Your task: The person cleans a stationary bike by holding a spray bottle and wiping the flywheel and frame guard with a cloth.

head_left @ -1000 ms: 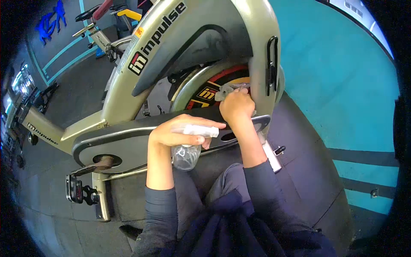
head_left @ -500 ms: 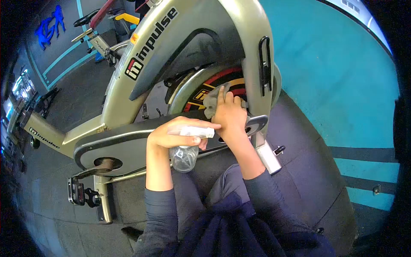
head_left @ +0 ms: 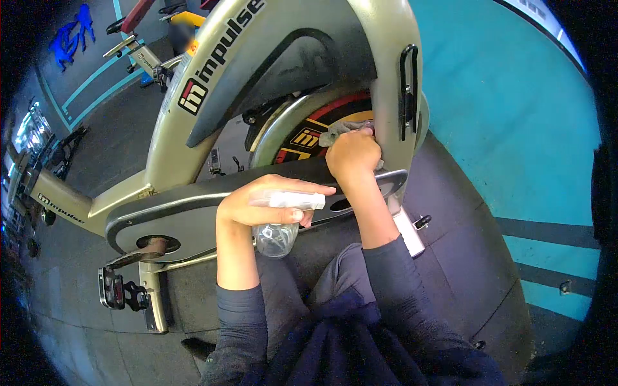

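Observation:
My left hand [head_left: 256,201] is wrapped round the neck of a clear spray bottle [head_left: 275,239] with a white trigger head, its index finger stretched along the top. The bottle hangs upright in front of the bike's lower guard. My right hand [head_left: 354,156] is closed on a grey cloth [head_left: 346,130] and presses it against the flywheel [head_left: 302,136], beside the front fork. Part of the cloth is hidden under the hand. The flywheel has a black, red and yellow face and belongs to a beige and grey exercise bike [head_left: 257,71].
A pedal [head_left: 112,287] juts out at lower left. A silver foot of the frame [head_left: 407,233] extends at right. Another exercise bike [head_left: 145,56] stands behind at upper left, with a partly seen person nearby. Dark matting and turquoise floor [head_left: 502,122] surround the bike.
My right hand has shifted right and slightly up with the cloth, and its index finger, stretched before, is now curled. The left hand still holds the bottle; the view has shifted slightly.

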